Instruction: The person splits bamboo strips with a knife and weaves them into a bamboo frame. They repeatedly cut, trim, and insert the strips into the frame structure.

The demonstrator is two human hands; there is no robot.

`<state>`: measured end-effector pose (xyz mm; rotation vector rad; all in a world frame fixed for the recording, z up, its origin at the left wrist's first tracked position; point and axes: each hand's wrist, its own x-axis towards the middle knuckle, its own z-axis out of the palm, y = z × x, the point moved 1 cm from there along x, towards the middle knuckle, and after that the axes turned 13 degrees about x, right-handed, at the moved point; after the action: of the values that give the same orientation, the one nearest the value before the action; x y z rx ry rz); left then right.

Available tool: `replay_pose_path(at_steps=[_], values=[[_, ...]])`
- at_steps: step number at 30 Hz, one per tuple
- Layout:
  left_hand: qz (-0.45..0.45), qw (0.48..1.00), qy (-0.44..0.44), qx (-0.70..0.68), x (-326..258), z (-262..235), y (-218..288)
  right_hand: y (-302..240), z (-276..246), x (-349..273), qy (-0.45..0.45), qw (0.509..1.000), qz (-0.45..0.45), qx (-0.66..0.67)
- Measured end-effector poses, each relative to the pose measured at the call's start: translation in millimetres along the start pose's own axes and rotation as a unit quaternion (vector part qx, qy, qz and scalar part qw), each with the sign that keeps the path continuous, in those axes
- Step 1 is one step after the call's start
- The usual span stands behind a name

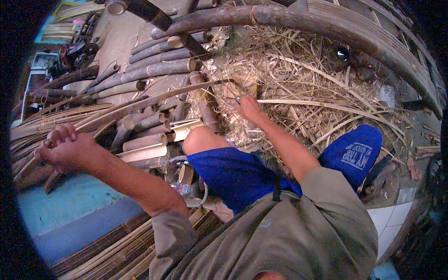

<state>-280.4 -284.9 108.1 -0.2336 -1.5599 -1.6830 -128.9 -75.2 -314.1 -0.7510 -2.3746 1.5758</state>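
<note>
My left hand [65,148] is raised at the far left, its fingers curled round a long split bamboo strip [154,99]. The strip runs up and to the right, to just beyond my right hand [249,111]. That hand is closed in the middle, over the shavings, on what looks like a knife [237,99]. Only a small metallic part shows beside the fingers, and its blade is hard to make out. Next to the strip's far end stands a pale cut wooden block [247,86]. A thin pale strip [308,102] extends rightward from near my right hand.
Bamboo shavings [298,70] cover the ground ahead and right. Cut bamboo poles [158,70] lie stacked ahead left, with shorter pieces [147,142] near my knee. A thick bamboo pole [280,17] crosses the top. Long strips [107,259] lie at the lower left beside a blue ledge [70,200].
</note>
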Motion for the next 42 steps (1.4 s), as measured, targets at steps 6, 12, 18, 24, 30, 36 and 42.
replay_pose_path(at_steps=[6, 12, 18, 24, 30, 36, 42], values=[[0.027, 0.996, 0.0, 0.082, 32, -9, -35, -3, 3, 13, -0.061, 0.995, -0.02, -0.071], [-0.039, 0.99, -0.129, -0.036, 96, -32, -72, 64, -4, 34, -0.081, 0.99, 0.112, -0.029], [0.009, 0.998, -0.065, 0.021, 104, -14, -83, 96, -1, 16, -0.056, 0.985, 0.141, -0.087], [-0.06, 0.996, -0.018, 0.058, 24, 31, -87, 118, -7, -6, -0.049, 0.988, 0.128, -0.065], [-0.007, 0.957, -0.188, 0.222, -148, 44, -232, 113, -15, -28, -0.045, 0.991, 0.107, -0.074], [-0.13, 0.963, -0.234, 0.036, -110, 94, -151, 131, -38, -67, -0.032, 0.978, 0.145, -0.144], [0.092, 0.973, -0.192, 0.093, -66, 115, -114, 36, -128, -46, 0.007, 0.99, 0.142, 0.003]])
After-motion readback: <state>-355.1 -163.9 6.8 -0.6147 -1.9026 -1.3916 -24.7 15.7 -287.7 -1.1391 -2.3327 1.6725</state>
